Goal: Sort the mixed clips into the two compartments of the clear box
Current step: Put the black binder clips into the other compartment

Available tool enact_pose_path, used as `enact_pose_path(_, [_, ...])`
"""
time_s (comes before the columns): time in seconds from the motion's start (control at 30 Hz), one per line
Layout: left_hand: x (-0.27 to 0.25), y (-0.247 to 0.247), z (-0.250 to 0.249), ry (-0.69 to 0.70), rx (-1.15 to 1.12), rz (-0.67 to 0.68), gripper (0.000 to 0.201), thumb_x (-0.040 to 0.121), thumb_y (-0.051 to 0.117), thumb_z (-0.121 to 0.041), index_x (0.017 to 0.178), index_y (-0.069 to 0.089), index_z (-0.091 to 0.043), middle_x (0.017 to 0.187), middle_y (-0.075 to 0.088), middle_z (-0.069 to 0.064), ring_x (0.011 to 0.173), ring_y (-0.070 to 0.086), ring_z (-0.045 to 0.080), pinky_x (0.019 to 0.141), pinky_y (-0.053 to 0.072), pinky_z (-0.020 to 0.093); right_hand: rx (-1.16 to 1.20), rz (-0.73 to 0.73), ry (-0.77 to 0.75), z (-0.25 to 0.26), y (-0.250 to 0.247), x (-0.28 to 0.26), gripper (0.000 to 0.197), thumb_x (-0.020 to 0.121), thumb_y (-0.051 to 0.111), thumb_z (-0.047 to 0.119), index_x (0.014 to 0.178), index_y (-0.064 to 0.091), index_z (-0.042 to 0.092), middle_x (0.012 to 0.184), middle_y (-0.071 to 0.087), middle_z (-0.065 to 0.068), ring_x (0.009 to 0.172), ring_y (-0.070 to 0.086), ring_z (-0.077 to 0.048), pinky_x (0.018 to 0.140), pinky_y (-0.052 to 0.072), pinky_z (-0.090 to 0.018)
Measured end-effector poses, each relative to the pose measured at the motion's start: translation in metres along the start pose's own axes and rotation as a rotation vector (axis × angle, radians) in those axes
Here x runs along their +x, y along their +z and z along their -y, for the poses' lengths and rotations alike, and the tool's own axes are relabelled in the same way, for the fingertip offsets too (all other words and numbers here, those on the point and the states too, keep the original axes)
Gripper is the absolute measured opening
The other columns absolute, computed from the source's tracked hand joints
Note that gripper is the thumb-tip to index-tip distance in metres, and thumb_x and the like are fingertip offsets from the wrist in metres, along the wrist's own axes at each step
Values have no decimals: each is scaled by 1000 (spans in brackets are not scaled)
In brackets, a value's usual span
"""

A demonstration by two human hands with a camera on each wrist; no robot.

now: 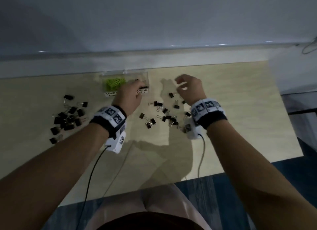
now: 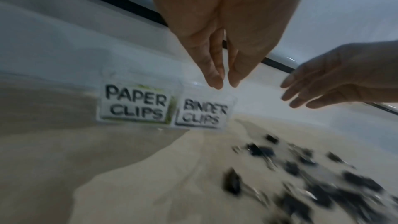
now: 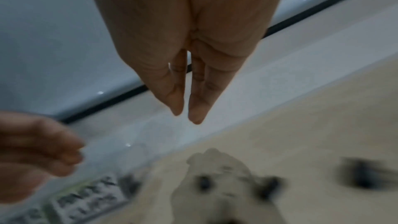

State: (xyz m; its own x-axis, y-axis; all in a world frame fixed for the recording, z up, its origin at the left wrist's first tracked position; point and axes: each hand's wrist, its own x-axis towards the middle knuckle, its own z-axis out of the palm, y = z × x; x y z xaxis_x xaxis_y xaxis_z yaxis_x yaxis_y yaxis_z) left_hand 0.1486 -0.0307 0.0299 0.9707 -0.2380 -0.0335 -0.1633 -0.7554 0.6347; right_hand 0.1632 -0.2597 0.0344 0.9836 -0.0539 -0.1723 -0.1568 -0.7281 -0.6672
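The clear box (image 1: 124, 72) sits at the table's back edge, with green paper clips (image 1: 114, 83) in its left compartment. Its labels read PAPER CLIPS (image 2: 135, 103) and BINDER CLIPS (image 2: 202, 113). My left hand (image 1: 135, 89) hovers over the right compartment, where a few black clips show. Its fingers (image 2: 215, 77) are straight and I see nothing in them. My right hand (image 1: 181, 85) is raised to the right of the box, above scattered black binder clips (image 1: 164, 114). Its fingers (image 3: 196, 115) point down, relaxed and empty. More binder clips (image 1: 68, 118) are heaped at the left.
The beige table (image 1: 231, 95) ends at a wall ledge just behind the box and at a front edge near my lap. Thin cables (image 1: 91, 174) trail from both wrist cameras across the near part of the table.
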Motion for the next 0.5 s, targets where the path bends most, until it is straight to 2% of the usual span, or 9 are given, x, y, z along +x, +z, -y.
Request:
enact_pose_path(0.03, [-8,10,-5,30,15,64,30,86,58,-5,114,60,-12,116,60,6,105,57,20,91,46,28,-63,-8,46,-23,-9,-9,29,79,53,-4,95,68,15,97,69,-3,79,65,-14,67,50,-15])
enact_pose_path(0.1, [-21,36,-19,105,42,227,28,88,54,-6,114,60,-13,116,56,3,107,51,19,93,41,28,-190,6,125,-63,-22,-30,30,78,51,-5,89,70,16,96,70,-6,81,64,-18,74,53,-25])
enact_pose_path(0.13, [-27,51,-28,150,56,303,29,88,52,-6,115,60,-12,117,55,4,109,49,19,94,41,29,-231,26,144,-79,-25,-42,29,77,52,-4,87,71,16,97,69,-7,82,63,-20,77,53,-30])
enact_pose_path(0.2, [-33,80,-43,236,116,401,33,88,51,-3,119,58,-10,119,52,5,111,45,21,96,41,34,-265,78,130,-97,-25,-62,24,77,58,0,89,71,15,100,64,-8,84,61,-22,78,52,-32])
enact_pose_path(0.27, [-34,103,-53,266,204,418,34,88,54,-6,122,55,-9,122,49,6,114,41,24,94,44,39,-248,97,76,-103,-19,-73,20,77,64,5,92,72,16,101,60,-8,87,59,-22,77,50,-30])
enact_pose_path(0.37, [-30,119,-57,231,270,428,36,87,62,-18,121,55,-10,122,47,5,116,38,25,91,47,41,-198,81,63,-106,-6,-75,21,77,67,13,98,72,18,105,58,-5,93,56,-22,80,50,-33])
enact_pose_path(0.43, [-27,122,-57,238,277,449,33,86,63,-21,116,58,-9,118,50,5,114,40,24,92,46,42,-241,72,40,-106,2,-73,20,78,68,14,97,72,15,106,59,-7,95,55,-27,80,51,-37])
enact_pose_path(0.5, [-25,122,-55,248,273,472,28,87,63,-22,111,62,-8,114,51,5,110,42,24,91,45,43,-268,64,13,-105,6,-69,14,78,66,12,91,72,9,102,60,-12,92,55,-31,74,49,-35])
